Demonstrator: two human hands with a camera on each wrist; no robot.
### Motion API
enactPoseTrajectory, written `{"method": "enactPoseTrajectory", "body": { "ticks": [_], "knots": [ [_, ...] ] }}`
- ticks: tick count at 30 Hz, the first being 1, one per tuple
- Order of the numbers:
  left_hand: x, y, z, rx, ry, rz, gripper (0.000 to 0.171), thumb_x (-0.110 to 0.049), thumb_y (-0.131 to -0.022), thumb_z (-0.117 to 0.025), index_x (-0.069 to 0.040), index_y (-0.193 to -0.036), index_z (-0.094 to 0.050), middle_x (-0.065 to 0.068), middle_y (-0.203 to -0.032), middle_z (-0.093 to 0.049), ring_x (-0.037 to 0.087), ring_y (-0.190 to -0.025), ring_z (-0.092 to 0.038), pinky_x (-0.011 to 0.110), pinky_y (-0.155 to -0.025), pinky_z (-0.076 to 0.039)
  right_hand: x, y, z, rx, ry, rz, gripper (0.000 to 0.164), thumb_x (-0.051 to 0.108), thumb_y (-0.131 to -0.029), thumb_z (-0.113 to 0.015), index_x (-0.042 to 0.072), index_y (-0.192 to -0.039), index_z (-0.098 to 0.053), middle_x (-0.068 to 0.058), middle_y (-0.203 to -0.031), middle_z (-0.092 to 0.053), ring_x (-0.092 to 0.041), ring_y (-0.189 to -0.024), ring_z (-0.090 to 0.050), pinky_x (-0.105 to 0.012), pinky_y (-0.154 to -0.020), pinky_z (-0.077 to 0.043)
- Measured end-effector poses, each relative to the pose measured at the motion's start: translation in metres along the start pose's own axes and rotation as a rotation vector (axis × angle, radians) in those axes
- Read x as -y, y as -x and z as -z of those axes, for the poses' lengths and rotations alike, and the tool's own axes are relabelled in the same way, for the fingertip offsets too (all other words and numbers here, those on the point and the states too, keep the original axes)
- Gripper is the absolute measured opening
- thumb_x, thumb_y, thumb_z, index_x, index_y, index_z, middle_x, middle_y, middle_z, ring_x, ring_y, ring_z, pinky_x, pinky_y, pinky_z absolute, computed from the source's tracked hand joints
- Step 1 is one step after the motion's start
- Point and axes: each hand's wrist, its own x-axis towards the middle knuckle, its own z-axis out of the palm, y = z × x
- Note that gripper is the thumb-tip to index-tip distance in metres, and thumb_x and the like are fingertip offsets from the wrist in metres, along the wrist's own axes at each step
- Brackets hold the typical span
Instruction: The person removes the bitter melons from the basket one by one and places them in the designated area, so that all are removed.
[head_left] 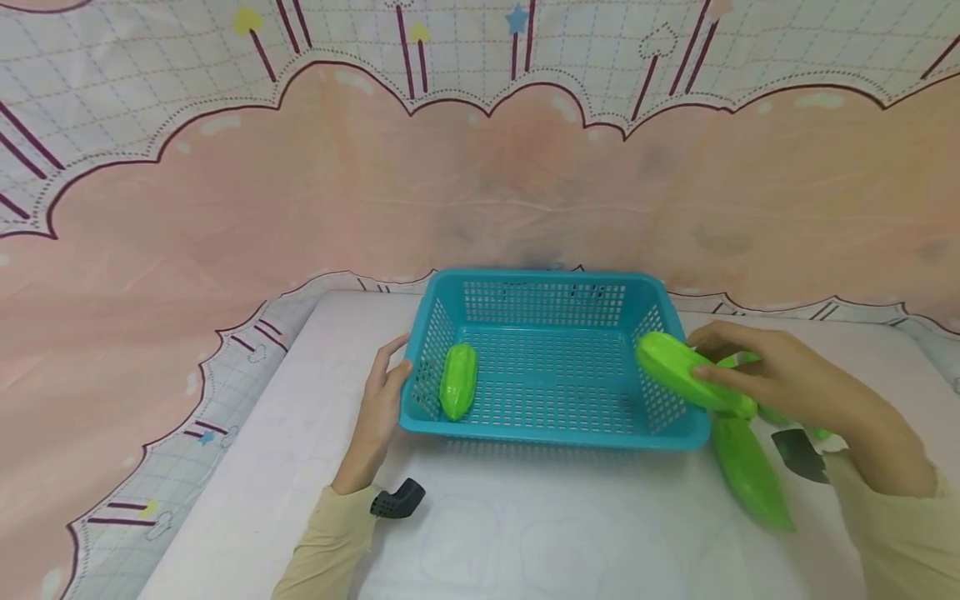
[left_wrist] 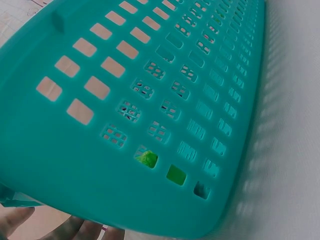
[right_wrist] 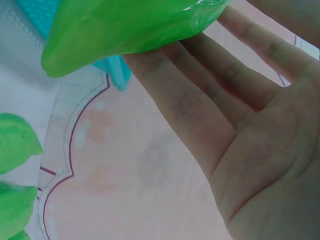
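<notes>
My right hand (head_left: 765, 367) pinches a long, bright green vegetable (head_left: 678, 371) between thumb and fingers, over the right rim of a blue-green plastic basket (head_left: 555, 435). In the right wrist view the glossy vegetable (right_wrist: 125, 30) lies against the fingers and tapers to a blunt tip. My left hand (head_left: 382, 396) holds the basket's left rim, thumb toward the front. Fingers (left_wrist: 90, 231) show below the rim in the left wrist view. A shorter ridged green vegetable (head_left: 458, 381) lies inside, along the basket's left wall.
A tapered green vegetable (head_left: 750, 475) lies on the white table (head_left: 585, 525), right of the basket. More green pieces (right_wrist: 15, 142) are partly hidden by the right hand and arm. A dark wrist device (head_left: 399, 500) sits at the left wrist. A patterned pink curtain (head_left: 450, 192) hangs behind.
</notes>
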Motion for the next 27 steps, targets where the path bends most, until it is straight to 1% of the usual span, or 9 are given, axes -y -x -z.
{"method": "enactPoseTrajectory", "body": {
  "ticks": [3, 6, 10, 14, 19, 27],
  "knots": [
    [-0.001, 0.000, 0.000, -0.004, 0.003, -0.001, 0.046, -0.026, -0.107, -0.033, -0.021, -0.153, -0.034, 0.019, -0.139, -0.057, 0.033, -0.122, -0.058, 0.043, -0.097, -0.043, -0.003, 0.003, 0.000, -0.014, -0.011, 0.002, 0.029, 0.018, -0.091, -0.073, 0.025, -0.118, -0.066, 0.008, -0.108, -0.068, 0.007, -0.096, -0.058, -0.016, -0.078, -0.052],
    [-0.001, 0.000, 0.000, -0.007, 0.008, 0.000, 0.046, -0.025, -0.107, -0.033, -0.021, -0.153, -0.034, 0.019, -0.140, -0.056, 0.034, -0.124, -0.057, 0.046, -0.099, -0.042, -0.005, 0.004, 0.000, -0.025, -0.019, 0.027, 0.030, 0.015, -0.091, -0.073, 0.026, -0.117, -0.066, 0.011, -0.105, -0.068, 0.005, -0.095, -0.060, -0.016, -0.077, -0.052],
    [0.000, 0.000, 0.000, -0.003, 0.006, 0.005, 0.046, -0.025, -0.108, -0.033, -0.022, -0.153, -0.034, 0.019, -0.142, -0.054, 0.034, -0.127, -0.055, 0.050, -0.102, -0.041, -0.007, 0.005, 0.002, -0.030, -0.011, 0.044, 0.030, 0.015, -0.091, -0.072, 0.027, -0.118, -0.066, 0.012, -0.104, -0.068, 0.005, -0.094, -0.060, -0.013, -0.077, -0.051],
    [0.000, 0.001, 0.000, -0.001, -0.002, 0.007, 0.046, -0.027, -0.108, -0.033, -0.022, -0.153, -0.034, 0.019, -0.142, -0.054, 0.034, -0.126, -0.055, 0.048, -0.101, -0.041, -0.008, 0.007, 0.004, -0.035, -0.012, 0.042, 0.029, 0.016, -0.092, -0.072, 0.028, -0.117, -0.065, 0.011, -0.102, -0.069, 0.007, -0.094, -0.061, -0.010, -0.077, -0.049],
    [-0.001, 0.001, 0.001, -0.006, -0.005, 0.001, 0.045, -0.027, -0.108, -0.033, -0.022, -0.153, -0.035, 0.019, -0.139, -0.056, 0.033, -0.122, -0.058, 0.045, -0.098, -0.043, -0.015, 0.012, 0.005, -0.037, -0.012, 0.033, 0.030, 0.015, -0.091, -0.073, 0.027, -0.117, -0.066, 0.012, -0.105, -0.069, 0.009, -0.095, -0.060, -0.011, -0.076, -0.050],
    [-0.004, 0.002, 0.000, -0.001, 0.009, 0.008, 0.046, -0.025, -0.108, -0.033, -0.021, -0.153, -0.034, 0.019, -0.143, -0.053, 0.034, -0.128, -0.054, 0.051, -0.103, -0.040, -0.031, 0.023, 0.006, -0.038, -0.024, -0.001, 0.031, 0.012, -0.090, -0.073, 0.025, -0.117, -0.066, 0.015, -0.104, -0.069, 0.009, -0.093, -0.060, -0.010, -0.075, -0.049]
  ]
}}
